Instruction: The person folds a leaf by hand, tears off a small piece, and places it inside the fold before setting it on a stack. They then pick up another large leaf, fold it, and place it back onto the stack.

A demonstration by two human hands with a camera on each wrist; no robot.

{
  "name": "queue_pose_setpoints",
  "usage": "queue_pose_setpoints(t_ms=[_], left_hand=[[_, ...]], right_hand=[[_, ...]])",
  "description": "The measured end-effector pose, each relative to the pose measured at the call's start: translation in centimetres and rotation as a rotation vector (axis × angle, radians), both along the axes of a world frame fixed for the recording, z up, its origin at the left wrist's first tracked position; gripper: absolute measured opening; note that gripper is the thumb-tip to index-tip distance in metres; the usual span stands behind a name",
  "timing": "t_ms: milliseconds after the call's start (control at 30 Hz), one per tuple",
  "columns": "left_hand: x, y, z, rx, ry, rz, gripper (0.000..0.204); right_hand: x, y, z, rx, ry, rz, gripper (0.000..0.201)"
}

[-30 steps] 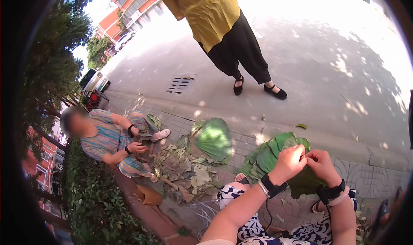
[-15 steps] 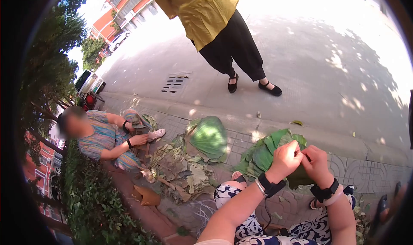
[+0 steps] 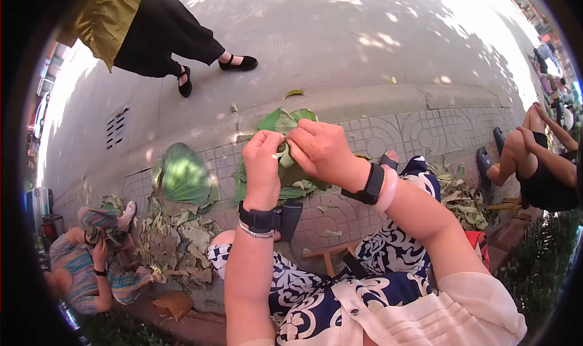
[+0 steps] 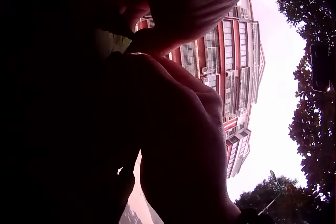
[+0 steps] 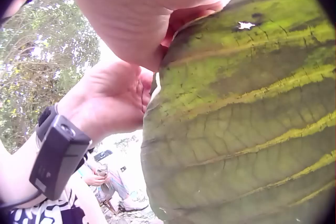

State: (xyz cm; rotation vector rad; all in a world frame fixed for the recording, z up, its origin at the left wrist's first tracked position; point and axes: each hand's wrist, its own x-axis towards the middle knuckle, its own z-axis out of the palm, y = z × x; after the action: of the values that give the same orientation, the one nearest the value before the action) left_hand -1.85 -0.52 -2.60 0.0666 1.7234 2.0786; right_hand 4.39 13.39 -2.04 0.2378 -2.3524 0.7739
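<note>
In front of the seated person, both hands meet at the rim of a large green lotus leaf (image 5: 241,108). The left hand (image 3: 262,164) pinches the rim with thumb and fingers. Right beside it, the right hand (image 3: 322,151) grips the same rim, knuckles bent. The leaf hangs below the hands, its ribs and a small hole showing in the right wrist view, where the left hand (image 5: 105,98) appears behind its edge. Mostly in shadow, the left wrist view shows the fingertips close together by a pale leaf scrap (image 4: 113,43). More green leaves (image 3: 243,182) lie on the paving beyond.
A folded green leaf (image 3: 182,174) and a heap of dry leaves (image 3: 176,249) lie to the left, near another seated person (image 3: 76,267). Someone in black trousers (image 3: 164,36) stands on the road. More leaf scraps (image 3: 464,203) lie at right, near a sitter's legs (image 3: 516,151).
The head view has turned to the right, so the standing person and leaf heap shift left in it. Both hands stay together at the lotus leaf's rim.
</note>
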Motion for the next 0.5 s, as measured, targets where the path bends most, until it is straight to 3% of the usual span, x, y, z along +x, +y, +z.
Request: queue_pose_setpoints(t_ms=[100, 367, 500], left_hand=[[-0.7, 0.1, 0.4, 0.032, -0.008, -0.006, 0.007], [-1.3, -0.4, 2.4, -0.003, 0.013, -0.206, 0.007], [-1.3, -0.3, 1.7, 0.014, 0.092, -0.206, 0.004]], right_hand=[[-0.3, -0.2, 0.0, -0.305, -0.071, -0.020, 0.003], [-0.4, 1.2, 0.5, -0.508, -0.233, -0.011, 0.009], [-0.3, 1.6, 1.2, -0.637, -0.343, 0.007, 0.015]])
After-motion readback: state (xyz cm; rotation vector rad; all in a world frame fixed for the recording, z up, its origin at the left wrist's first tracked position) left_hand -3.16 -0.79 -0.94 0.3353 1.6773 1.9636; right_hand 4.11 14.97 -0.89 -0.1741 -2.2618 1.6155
